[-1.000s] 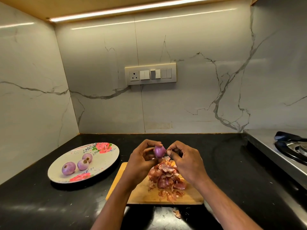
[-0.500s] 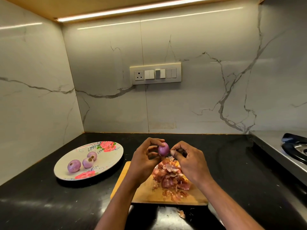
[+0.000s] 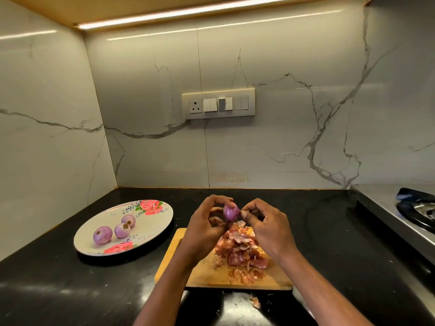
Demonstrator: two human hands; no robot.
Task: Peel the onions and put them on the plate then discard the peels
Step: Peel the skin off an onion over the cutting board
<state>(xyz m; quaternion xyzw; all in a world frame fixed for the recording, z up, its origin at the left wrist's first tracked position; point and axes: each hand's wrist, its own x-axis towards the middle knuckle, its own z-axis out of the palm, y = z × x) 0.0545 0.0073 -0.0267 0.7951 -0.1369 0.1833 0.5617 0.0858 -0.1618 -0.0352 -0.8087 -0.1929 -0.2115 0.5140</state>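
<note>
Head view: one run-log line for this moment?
step: peeling | left hand: holds small purple onion | right hand: pinches its skin | floral plate: three onions

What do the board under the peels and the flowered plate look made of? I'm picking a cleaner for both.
Cutting board: apparently wood or bamboo, matte, going by its even tan colour and dull surface. Plate: likely glazed ceramic or melamine, judging by its smooth off-white face with printed roses; the picture can't settle which.

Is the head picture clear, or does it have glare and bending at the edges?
Head view: the light strip under the cabinet glares on the marble wall and shines on the black counter; wide-angle bending curves the wall edges; the onion and both hands look slightly soft.
</note>
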